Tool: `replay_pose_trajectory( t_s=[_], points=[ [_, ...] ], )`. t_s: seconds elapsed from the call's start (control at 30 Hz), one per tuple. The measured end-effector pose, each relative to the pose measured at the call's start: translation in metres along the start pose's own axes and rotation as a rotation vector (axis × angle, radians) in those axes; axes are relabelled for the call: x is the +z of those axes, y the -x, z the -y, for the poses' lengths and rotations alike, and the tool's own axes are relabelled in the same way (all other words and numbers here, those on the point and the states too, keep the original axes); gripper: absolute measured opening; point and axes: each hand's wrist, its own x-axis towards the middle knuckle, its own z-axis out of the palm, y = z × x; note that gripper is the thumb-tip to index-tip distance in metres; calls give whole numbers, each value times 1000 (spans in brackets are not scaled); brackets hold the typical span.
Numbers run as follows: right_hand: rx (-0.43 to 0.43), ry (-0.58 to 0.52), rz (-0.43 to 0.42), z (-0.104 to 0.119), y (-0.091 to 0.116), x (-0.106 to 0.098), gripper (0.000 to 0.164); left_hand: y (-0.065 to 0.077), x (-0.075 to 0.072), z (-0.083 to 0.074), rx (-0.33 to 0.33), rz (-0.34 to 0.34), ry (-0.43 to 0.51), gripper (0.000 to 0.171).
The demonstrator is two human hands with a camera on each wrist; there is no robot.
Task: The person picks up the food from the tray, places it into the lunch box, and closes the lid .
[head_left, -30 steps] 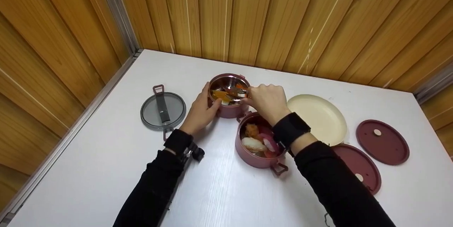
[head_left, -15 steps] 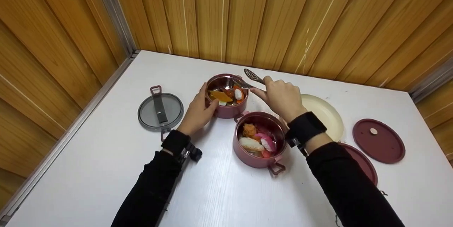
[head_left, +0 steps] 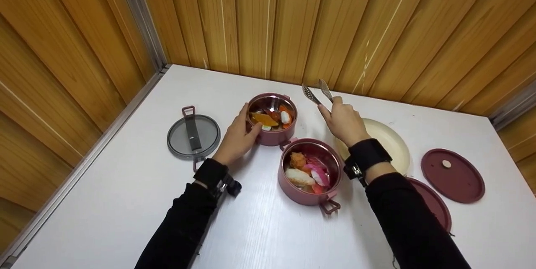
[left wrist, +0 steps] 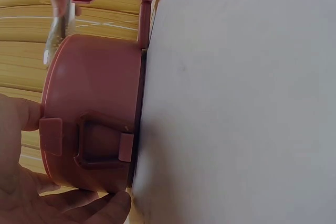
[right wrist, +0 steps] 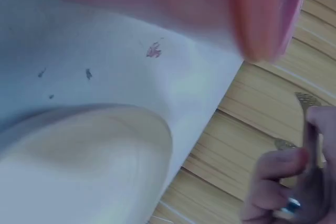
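Note:
My left hand (head_left: pixel 238 140) holds the left side of the far dark-pink pot (head_left: pixel 274 138), its thumb at the rim. In the left wrist view the fingers curl round the wall of that pot (left wrist: pixel 94 77). Inside it lie an orange-yellow slice (head_left: pixel 264 119), a white-and-orange piece (head_left: pixel 285 117) and other food-like pieces. My right hand (head_left: pixel 345 123) grips metal tongs (head_left: pixel 310 94), raised right of the far pot with their perforated tips apart and nothing between them. Closer to me stands a second dark-pink pot (head_left: pixel 299 195), holding several food-like pieces (head_left: pixel 299 176).
A grey lid (head_left: pixel 176 135) with a folded strap lies on the left. Right of the pots is a cream plate (head_left: pixel 391 145), partly behind my right wrist. Two dark-red lids (head_left: pixel 460 181) lie farther right, one partly under my sleeve. A wood-patterned wall (head_left: pixel 289 26) rises behind the white table (head_left: pixel 251 227).
My right hand has lifted the tongs out of the far pot and moved right, and their tips have spread. The white-and-orange piece stays in that pot. My left hand keeps its place.

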Motion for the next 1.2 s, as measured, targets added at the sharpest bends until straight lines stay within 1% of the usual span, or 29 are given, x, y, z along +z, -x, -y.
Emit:
replay_pose_trajectory(
  t_s=[0.1, 0.17, 0.3, 0.4, 0.5, 0.67, 0.8, 0.97, 1.1, 1.2],
  points=[
    [16, -24, 69, -5, -2, 1, 53, 0, -1, -1, -6, -5, 3, 83],
    [25, -39, 110, -7, -4, 2, 53, 0, -2, -1, 3, -16, 4, 82],
    [38, -64, 173, -12, -8, 5, 55, -1, -1, -2, 2, -20, 7, 82],
    [39, -67, 207, -16, -9, 8, 56, 0, 0, -1, -11, -8, 12, 83],
    [37, -63, 212, -19, -10, 10, 55, 1, 1, -2, -17, -2, 17, 83],
    [26, -48, 199, -19, -13, 11, 53, 2, 0, -3, -19, -16, 26, 83],
    [19, -6, 217, -19, -14, 13, 54, 3, 1, -4, -30, -14, 31, 83],
    [2, 43, 226, -20, -12, 16, 52, 4, 4, -5, -34, -10, 35, 82],
    [-12, 70, 211, -21, -12, 19, 53, 4, 5, -5, -22, -12, 34, 82],
    [-7, 86, 203, -21, -12, 20, 52, 4, 3, -4, 5, -20, 30, 82]
  ],
)
